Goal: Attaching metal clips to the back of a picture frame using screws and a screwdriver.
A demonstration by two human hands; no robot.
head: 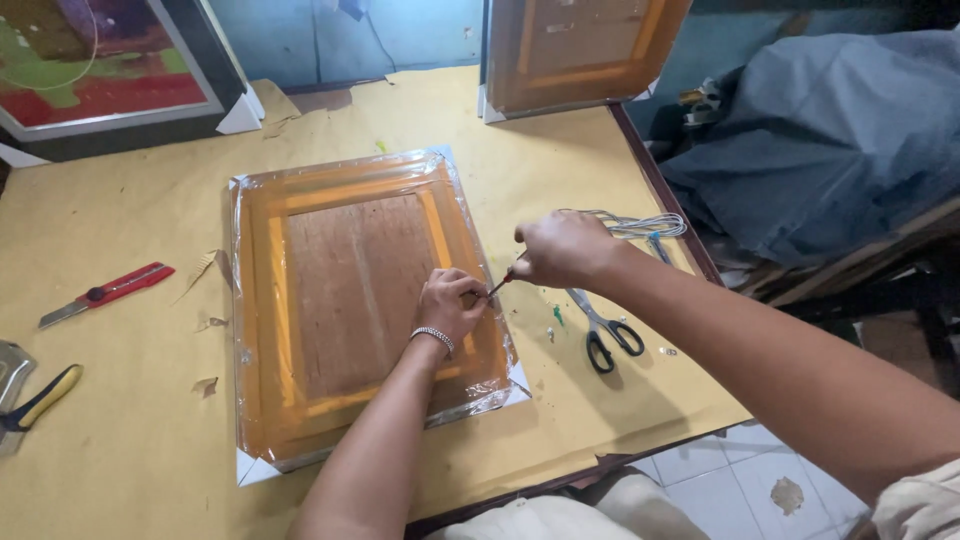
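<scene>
Fingers of the right hand (pixel 562 250) clench a small red-handled screwdriver (pixel 503 282) while the left hand (pixel 450 306) pinches and steadies its tip against the plastic-wrapped picture frame (pixel 360 310), lying face-down mid-worktop (pixel 130 440), scissors (pixel 605 330) nearby.

A picture-framing workshop is being shown: wrapped frame (pixel 365 305) on paper-covered tabletop (pixel 120 440), scissors (pixel 605 330), cutter (pixel 105 293), painting (pixel 95 60) upper left.

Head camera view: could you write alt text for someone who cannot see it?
A person's right hand presses a thin red-tipped tool against the right edge of a plastic-wrapped picture frame lying face down, while the left hand steadies that spot. Around it on the paper-covered table lie scissors and a red utility knife.
</scene>
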